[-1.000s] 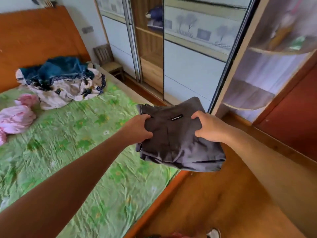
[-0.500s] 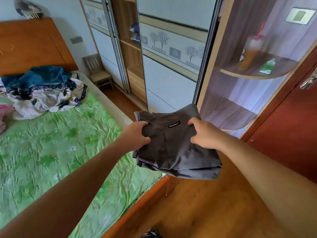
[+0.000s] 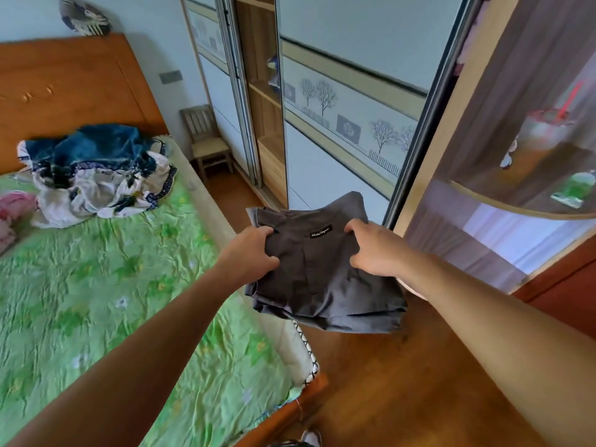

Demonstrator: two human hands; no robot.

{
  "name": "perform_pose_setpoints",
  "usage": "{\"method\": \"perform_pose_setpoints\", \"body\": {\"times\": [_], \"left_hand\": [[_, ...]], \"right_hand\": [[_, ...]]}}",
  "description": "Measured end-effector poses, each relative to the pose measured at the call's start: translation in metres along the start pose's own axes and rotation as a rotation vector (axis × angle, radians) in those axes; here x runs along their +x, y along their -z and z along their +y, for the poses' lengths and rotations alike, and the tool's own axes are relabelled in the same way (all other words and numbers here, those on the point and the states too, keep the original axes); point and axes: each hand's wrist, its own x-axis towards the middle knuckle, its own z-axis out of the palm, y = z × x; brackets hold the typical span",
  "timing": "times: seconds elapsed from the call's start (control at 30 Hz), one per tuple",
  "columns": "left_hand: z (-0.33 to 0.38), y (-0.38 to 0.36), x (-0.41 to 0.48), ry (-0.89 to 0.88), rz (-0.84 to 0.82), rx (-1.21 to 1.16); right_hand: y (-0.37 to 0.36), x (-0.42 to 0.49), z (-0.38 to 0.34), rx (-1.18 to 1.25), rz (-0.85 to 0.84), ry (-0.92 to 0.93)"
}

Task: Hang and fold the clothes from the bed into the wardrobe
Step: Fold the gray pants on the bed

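- Hands: I have left hand and right hand pinching the folded grey shorts in mid-air.
- Risk: unsupported lower layers sag, fold opens before the wardrobe.

At the left of the frame we see the bed under a crumpled green floral sheet. Near its headboard, upper left, lies a heap of blue and white clothes; pink clothes rest at the far left edge.
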Motion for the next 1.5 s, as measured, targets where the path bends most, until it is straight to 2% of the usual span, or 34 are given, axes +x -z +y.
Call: {"method": "perform_pose_setpoints", "body": {"times": [0.27,0.47,0.8,1.0,1.3,1.5], "left_hand": [[0.021,-0.001,0.062,0.113,0.080,0.105],[0.030,0.008,0.089,0.240,0.139,0.100],[0.014,0.028,0.153,0.336,0.155,0.132],[-0.034,0.064,0.251,0.337,0.141,0.178],[-0.162,0.149,0.435,0.352,0.064,0.163],[-0.197,0.212,0.519,0.331,0.044,0.193]], "right_hand": [[0.039,0.086,0.035,-0.061,-0.050,0.166],[0.057,0.147,0.046,-0.036,-0.082,0.287],[0.069,0.240,0.033,-0.010,-0.100,0.346],[0.083,0.343,0.000,-0.053,-0.089,0.339],[0.111,0.550,-0.086,-0.008,-0.157,0.306],[0.148,0.631,-0.127,0.053,-0.155,0.264]]}}
